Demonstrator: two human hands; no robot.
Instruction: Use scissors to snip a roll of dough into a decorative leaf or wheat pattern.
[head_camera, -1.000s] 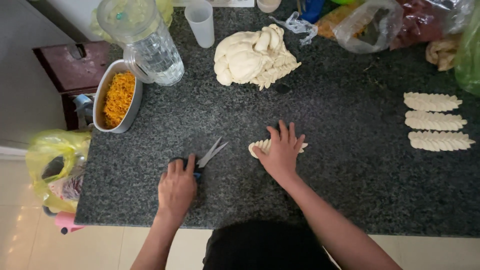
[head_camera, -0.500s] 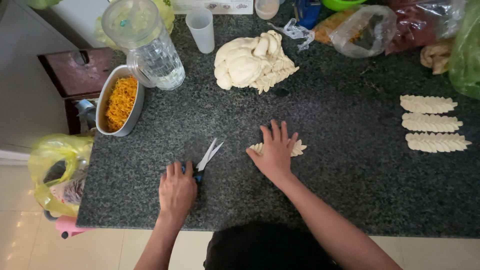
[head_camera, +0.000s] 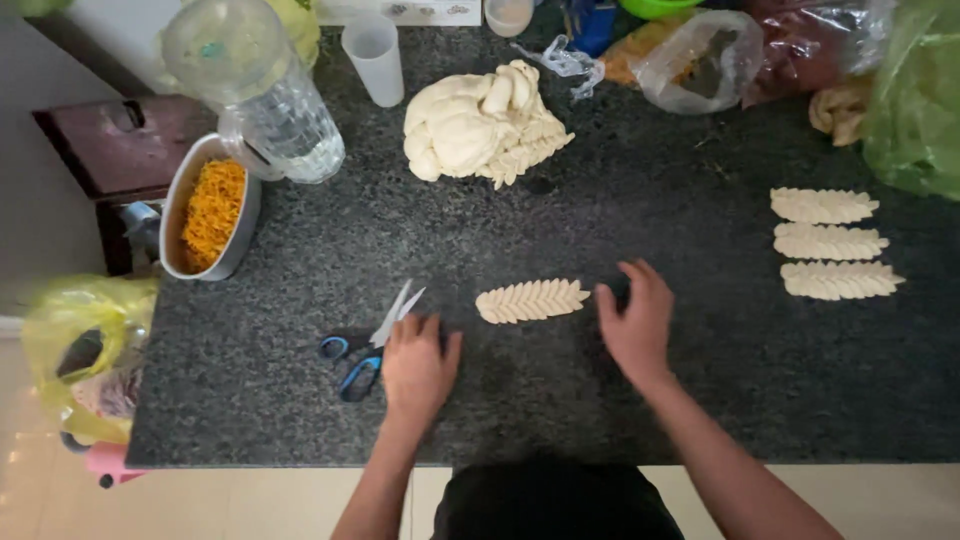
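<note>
A leaf-shaped piece of cut dough (head_camera: 532, 300) lies on the dark granite counter (head_camera: 620, 400) between my hands. My right hand (head_camera: 634, 325) rests flat just right of it, fingers apart, holding nothing. My left hand (head_camera: 418, 365) lies flat on the counter, its fingers beside blue-handled scissors (head_camera: 365, 340) that lie open. Farther back sits a mound of raw dough (head_camera: 480, 125). Three finished leaf-shaped pieces (head_camera: 830, 240) lie in a row at the right.
A metal container of shredded orange filling (head_camera: 208, 210) stands at the left edge beside a clear jar (head_camera: 265, 95) and a plastic cup (head_camera: 375, 55). Plastic bags (head_camera: 720, 60) crowd the back right. A yellow bag (head_camera: 75, 350) hangs below the counter's left end.
My right hand has slid off the dough piece to the right, uncovering its leaf pattern. My left hand stays by the scissors.
</note>
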